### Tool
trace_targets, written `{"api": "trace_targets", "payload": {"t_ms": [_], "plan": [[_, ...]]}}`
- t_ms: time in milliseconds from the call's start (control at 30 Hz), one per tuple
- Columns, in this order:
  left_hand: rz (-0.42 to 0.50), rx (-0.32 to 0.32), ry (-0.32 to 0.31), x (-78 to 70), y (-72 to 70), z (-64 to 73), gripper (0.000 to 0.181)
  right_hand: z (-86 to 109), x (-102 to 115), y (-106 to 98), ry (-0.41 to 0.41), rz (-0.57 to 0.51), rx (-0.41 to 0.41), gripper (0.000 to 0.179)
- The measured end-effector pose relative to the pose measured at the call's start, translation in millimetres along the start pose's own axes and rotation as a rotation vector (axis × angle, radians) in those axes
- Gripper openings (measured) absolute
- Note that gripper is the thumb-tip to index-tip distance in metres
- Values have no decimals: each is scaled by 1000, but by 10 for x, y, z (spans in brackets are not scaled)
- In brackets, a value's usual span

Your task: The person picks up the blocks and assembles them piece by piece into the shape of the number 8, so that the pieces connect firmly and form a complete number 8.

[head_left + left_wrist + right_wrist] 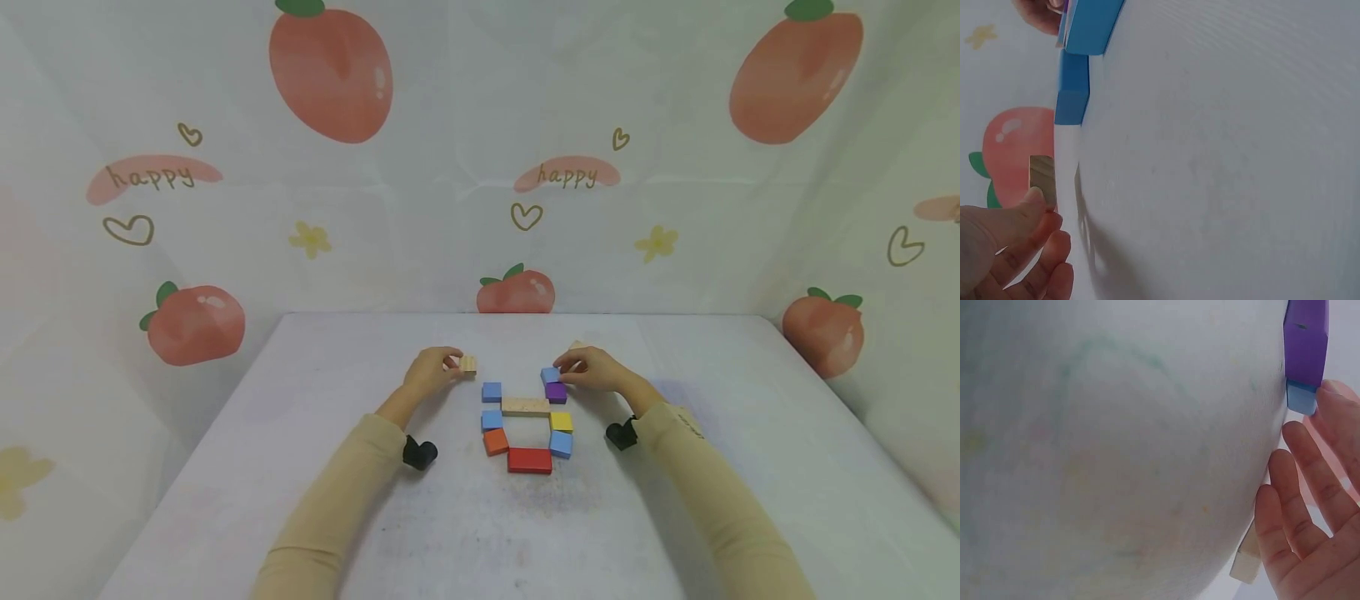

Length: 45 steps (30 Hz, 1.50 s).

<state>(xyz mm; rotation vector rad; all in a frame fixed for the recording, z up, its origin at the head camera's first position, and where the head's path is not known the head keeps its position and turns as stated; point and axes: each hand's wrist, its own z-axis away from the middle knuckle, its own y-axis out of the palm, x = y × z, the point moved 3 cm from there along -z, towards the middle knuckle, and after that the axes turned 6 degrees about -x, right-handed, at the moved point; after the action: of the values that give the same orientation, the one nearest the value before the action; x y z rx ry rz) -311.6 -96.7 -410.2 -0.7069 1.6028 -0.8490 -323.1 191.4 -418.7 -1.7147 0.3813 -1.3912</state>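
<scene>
My left hand (432, 371) pinches a small natural-wood block (468, 365) between thumb and fingers; in the left wrist view the wood block (1042, 177) stands up past the thumb tip. On the other side, my right hand (596, 369) has thumb and index finger at a blue block (551, 376), which adjoins a purple block (556, 393). The right wrist view has the thumb against that blue block (1301, 398), the index fingertip close beside it and the other fingers spread. Left of centre lies another blue block (492, 392), near the held wood block.
Between the two sides lies a long wood block (525, 407). Nearer are a blue block (491, 421), an orange block (496, 442), a red block (529, 460), a blue block (561, 443) and a yellow block (561, 422). Behind the right hand, a wood block (577, 344) is partly hidden.
</scene>
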Motion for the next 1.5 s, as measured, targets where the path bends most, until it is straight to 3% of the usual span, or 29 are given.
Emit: {"api": "trace_targets", "payload": {"t_ms": [367, 633, 1067, 1500], "plan": [[-35, 31, 48, -143, 118, -51, 33, -1, -3, 3, -3, 0, -5, 29], [-60, 40, 74, -228, 152, -75, 32, 5, 13, -11, -84, 22, -7, 27], [-69, 83, 106, -291, 224, -110, 33, 11, 25, -14, -82, 14, -5, 28], [-92, 110, 88, -297, 248, -110, 33, 2, 26, 0, -59, 19, -3, 28]]}}
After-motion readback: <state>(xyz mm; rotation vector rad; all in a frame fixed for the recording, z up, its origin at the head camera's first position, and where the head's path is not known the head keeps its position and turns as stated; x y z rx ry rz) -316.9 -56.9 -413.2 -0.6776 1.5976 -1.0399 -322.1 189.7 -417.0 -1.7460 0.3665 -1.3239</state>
